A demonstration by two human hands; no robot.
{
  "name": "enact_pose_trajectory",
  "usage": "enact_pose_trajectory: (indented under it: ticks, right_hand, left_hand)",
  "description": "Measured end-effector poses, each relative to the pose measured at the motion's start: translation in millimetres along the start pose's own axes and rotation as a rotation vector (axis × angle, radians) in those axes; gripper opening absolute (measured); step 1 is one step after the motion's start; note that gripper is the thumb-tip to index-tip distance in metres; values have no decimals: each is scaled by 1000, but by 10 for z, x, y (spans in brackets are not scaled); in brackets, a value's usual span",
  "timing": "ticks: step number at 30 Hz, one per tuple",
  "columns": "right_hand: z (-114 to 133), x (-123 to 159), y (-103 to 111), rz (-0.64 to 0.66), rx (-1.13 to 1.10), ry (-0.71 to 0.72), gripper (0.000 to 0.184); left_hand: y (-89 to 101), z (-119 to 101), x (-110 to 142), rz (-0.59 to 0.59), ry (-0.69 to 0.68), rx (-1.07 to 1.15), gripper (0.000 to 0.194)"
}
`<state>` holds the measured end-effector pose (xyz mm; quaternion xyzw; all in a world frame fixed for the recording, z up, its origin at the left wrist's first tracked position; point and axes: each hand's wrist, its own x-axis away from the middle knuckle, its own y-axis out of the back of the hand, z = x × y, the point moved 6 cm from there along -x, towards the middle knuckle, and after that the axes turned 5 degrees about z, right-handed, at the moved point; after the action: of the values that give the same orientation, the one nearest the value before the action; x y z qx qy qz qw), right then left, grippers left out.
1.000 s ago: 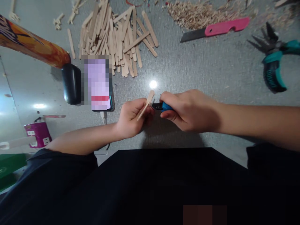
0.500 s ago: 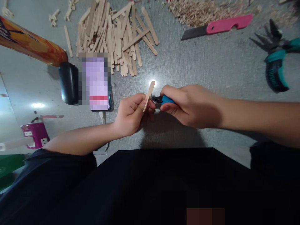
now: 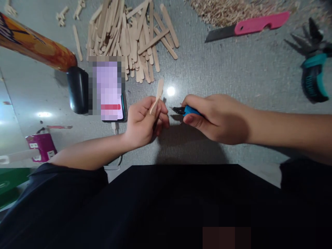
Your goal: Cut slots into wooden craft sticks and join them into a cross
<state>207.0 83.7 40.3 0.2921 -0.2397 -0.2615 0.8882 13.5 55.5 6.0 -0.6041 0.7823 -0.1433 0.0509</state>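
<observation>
My left hand (image 3: 144, 121) is closed on a wooden craft stick (image 3: 160, 88), pinched between thumb and forefinger. The stick leans up and slightly to the right, and its lower part looks narrower. The other fingers are loosely curled. In my right hand (image 3: 216, 119) is a small blue-handled cutter (image 3: 191, 111) with a dark pointed tip. Most of its handle is hidden inside the fist. The tip points left toward the stick, with a gap between them. Beyond the hands lies a pile of craft sticks (image 3: 135, 45).
At the back are wood shavings (image 3: 223, 12) and a pink-handled knife (image 3: 261, 25). Teal-and-black pliers (image 3: 313, 76) lie at right. To the left are a phone (image 3: 109, 90) with a cable, a black case (image 3: 77, 90), an orange can (image 3: 38, 45) and a purple power socket (image 3: 41, 148).
The stick in my left hand has moved left and turned more upright, away from the cutter. My right hand has drawn back slightly to the right. The view has shifted a little.
</observation>
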Motion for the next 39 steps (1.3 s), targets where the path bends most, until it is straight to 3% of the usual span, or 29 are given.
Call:
enact_pose_trajectory:
  ticks: [6, 14, 20, 28, 39]
  right_hand:
    - [14, -12, 20, -47, 41, 62, 51]
    - [4, -13, 17, -107, 57, 93, 66]
    - [-20, -17, 4, -105, 67, 88, 62]
    - [-1, -11, 23, -92, 41, 93, 55]
    - [1, 3, 8, -128, 48, 205, 68]
  left_hand:
    - [-45, 14, 33, 6, 55, -26, 44]
    - [-74, -95, 23, 117, -98, -115, 41]
    - [-84, -137, 25, 156, -155, -234, 50]
    - [-107, -172, 5, 152, -199, -238, 53]
    - [-119, -163, 8, 199, -164, -172, 60]
